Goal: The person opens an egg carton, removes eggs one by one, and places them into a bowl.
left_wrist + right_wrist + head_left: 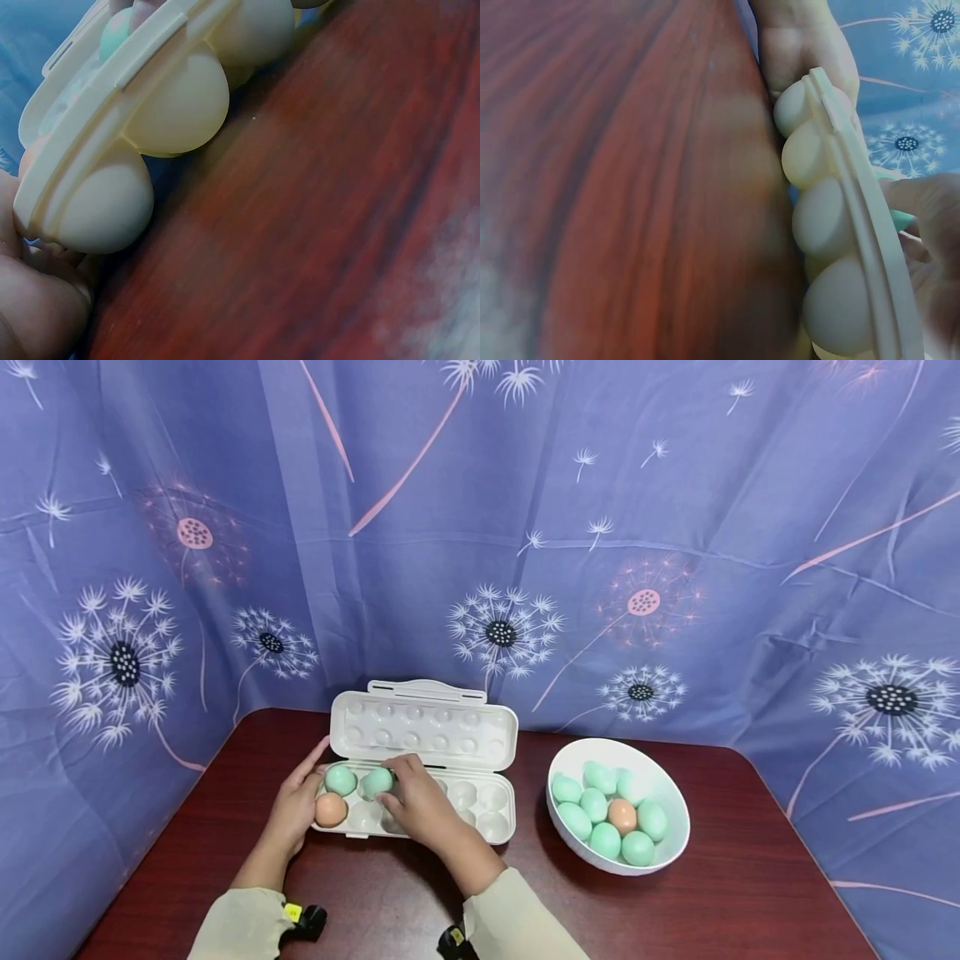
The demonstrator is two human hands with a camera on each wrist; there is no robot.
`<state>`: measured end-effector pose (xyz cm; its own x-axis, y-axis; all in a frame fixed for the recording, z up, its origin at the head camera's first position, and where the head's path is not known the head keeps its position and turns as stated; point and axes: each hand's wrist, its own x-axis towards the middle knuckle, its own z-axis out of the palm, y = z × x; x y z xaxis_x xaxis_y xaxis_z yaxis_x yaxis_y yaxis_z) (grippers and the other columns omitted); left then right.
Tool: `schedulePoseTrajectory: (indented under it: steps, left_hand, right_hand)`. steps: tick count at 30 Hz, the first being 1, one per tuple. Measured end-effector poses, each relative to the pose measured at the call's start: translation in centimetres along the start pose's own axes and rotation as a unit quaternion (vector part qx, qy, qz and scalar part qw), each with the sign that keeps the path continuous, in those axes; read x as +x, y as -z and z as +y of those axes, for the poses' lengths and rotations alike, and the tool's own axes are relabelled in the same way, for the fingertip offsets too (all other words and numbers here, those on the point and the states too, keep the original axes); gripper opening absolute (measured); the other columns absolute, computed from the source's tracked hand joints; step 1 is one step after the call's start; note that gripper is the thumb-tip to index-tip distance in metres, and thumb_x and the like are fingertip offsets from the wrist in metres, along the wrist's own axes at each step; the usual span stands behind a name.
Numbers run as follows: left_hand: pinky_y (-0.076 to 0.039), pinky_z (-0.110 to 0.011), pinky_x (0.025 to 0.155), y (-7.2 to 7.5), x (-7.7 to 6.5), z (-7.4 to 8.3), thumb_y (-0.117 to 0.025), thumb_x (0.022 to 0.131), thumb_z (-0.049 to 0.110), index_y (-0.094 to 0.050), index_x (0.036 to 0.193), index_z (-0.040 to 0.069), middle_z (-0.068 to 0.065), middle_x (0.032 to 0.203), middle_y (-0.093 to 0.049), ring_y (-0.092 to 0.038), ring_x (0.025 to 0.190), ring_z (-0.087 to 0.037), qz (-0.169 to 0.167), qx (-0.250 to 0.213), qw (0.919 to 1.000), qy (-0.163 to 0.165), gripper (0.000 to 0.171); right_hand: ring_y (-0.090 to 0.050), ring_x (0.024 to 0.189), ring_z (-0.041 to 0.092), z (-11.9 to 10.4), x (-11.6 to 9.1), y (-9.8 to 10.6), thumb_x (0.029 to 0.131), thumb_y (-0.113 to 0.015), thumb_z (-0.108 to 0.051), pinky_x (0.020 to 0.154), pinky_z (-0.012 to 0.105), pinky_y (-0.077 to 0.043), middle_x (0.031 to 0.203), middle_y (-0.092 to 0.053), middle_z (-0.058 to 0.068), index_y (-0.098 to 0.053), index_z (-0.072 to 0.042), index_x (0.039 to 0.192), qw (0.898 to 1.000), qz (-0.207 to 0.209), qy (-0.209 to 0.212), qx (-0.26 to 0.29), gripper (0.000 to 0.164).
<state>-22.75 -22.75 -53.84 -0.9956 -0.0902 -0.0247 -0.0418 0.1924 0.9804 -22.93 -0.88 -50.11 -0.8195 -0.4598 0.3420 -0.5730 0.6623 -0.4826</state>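
Observation:
A white egg carton (504, 806) lies open on the table, its dimpled lid (423, 727) tipped back. My left hand (295, 802) rests against the carton's left end, fingers stretched along it toward the lid hinge. Beside that hand, a brown egg (331, 810) sits in the front left pocket and a green egg (341, 780) in the one behind it. My right hand (422, 802) reaches over the carton and pinches another green egg (377, 783) at the second pocket of the back row. The right wrist view shows this hand (934, 225) above the carton rim, the egg mostly hidden.
To the right of the carton stands a white bowl (678, 835) with several green eggs (575, 821) and one brown egg (622, 817). The dark red wooden table (750, 893) ends at a blue dandelion-print curtain (420, 568) at the back and sides.

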Motion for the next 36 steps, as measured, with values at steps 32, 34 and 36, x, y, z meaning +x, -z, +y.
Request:
schedulePoseTrajectory:
  steps: [32,34,36]
  left_hand:
    - [-0.035,-0.007,0.089,0.2,0.1,-0.2,-0.031,0.105,0.02,-0.026,0.153,0.036,-0.015,0.141,-0.051,-0.046,0.111,0.007,0.005,0.01,0.9999,0.007,0.05]
    - [-0.035,-0.007,0.09,0.2,0.1,-0.1,-0.03,0.105,0.02,-0.026,0.153,0.036,-0.014,0.142,-0.05,-0.045,0.112,0.006,0.002,0.009,0.9999,0.008,0.05]
    - [-0.034,-0.007,0.09,0.1,0.1,-0.1,-0.03,0.105,0.02,-0.026,0.153,0.037,-0.014,0.143,-0.05,-0.045,0.113,0.006,0.0,0.009,0.9999,0.009,0.05]
  right_hand:
    - [-0.063,0.104,0.016,3.6,-3.3,6.1,0.085,-0.072,-0.019,0.092,0.032,-0.052,0.12,-0.057,0.004,-0.056,-0.011,0.126,0.991,0.105,-0.025,0.079,0.045]
    - [-0.063,0.102,0.016,4.0,-3.7,6.6,0.084,-0.073,-0.02,0.091,0.032,-0.052,0.119,-0.057,0.003,-0.056,-0.012,0.126,0.991,0.115,-0.026,0.071,0.046]
    - [-0.062,0.101,0.016,4.4,-4.0,7.2,0.083,-0.073,-0.02,0.09,0.033,-0.052,0.118,-0.057,0.003,-0.056,-0.011,0.126,0.99,0.124,-0.025,0.062,0.046]
